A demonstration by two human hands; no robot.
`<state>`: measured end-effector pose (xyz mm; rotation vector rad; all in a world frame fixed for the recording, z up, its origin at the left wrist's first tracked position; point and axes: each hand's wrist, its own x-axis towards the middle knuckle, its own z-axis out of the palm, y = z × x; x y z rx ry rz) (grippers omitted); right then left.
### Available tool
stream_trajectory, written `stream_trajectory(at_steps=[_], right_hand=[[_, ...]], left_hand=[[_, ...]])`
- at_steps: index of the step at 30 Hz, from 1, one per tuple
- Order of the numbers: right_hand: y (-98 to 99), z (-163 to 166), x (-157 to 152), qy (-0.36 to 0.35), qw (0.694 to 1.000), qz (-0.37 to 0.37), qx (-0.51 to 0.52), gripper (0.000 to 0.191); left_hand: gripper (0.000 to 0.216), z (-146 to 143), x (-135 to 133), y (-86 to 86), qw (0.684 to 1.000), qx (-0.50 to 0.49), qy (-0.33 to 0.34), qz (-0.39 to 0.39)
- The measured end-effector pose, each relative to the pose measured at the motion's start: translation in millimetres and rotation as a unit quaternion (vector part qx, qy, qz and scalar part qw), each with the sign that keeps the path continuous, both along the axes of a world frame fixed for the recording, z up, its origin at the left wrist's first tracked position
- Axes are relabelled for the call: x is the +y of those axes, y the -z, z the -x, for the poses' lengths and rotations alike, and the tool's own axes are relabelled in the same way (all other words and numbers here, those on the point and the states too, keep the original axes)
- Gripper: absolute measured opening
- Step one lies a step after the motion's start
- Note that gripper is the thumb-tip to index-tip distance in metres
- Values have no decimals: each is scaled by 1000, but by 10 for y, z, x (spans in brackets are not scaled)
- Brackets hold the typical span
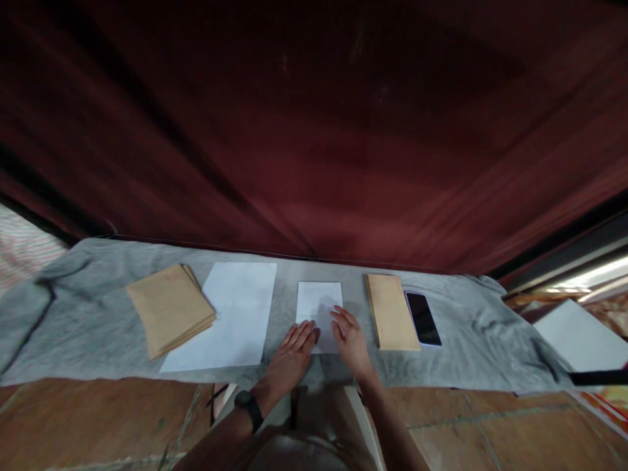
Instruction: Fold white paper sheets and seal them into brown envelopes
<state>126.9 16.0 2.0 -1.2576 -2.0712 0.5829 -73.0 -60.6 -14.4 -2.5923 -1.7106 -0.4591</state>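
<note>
My left hand (293, 353) lies flat with fingers stretched out on the near left corner of a small folded white sheet (318, 302). My right hand (349, 337) rests flat on the sheet's near right part, fingers spread. The sheet lies on a grey cloth (88, 288). A black watch (249, 407) is on my left wrist.
Left of the folded sheet lies a larger white paper (230, 314), then a stack of brown envelopes (169, 307). To the right is another brown envelope stack (391, 311) and a black phone (422, 318). A dark red curtain (314, 131) hangs behind. More white paper (581, 337) sits far right.
</note>
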Motion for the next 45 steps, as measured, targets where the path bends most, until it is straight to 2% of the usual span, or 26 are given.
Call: stream_trajectory(at_steps=[3,6,12,17,21,24,27,30,34,37,40,45], right_hand=[[-16,240,173,-195,978,-17,-76,40],[34,437,380,-257,954,-40,-148,41],[122,638,835,-259,936,-82,-225,46],[145,728,1118,-206,946,-117,-220,47],[86,772,1229,-168,953,-98,-231,49],[49,806,1140,-124,960,-77,-238,50],[90,776,854,-70,971,-70,-216,50],[181,625,474,-84,975,-72,-194,50],[233,312,99,-64,977,-71,-191,49],[211,120,-22,-49,976,-78,-196,49],[187,25,-60,-41,975,-85,-201,50],[219,6,-71,-43,973,-99,-203,51]], left_hand=[[53,-27,-25,-56,1000,-19,-7,8],[48,-37,-34,-115,999,-27,-18,19],[55,4,-11,-103,1000,6,0,29],[60,21,-18,-95,1000,-10,0,29],[59,19,-23,-145,999,-14,2,41],[57,16,-18,-162,999,-5,3,42],[55,5,-17,-156,999,-4,1,31],[51,-11,-18,-143,1000,-13,-5,22],[56,1,-9,-110,1000,-16,-1,19],[60,53,-17,-89,999,-27,6,23],[54,81,-43,-112,998,-52,12,36],[47,-181,116,-221,994,-96,-36,31]])
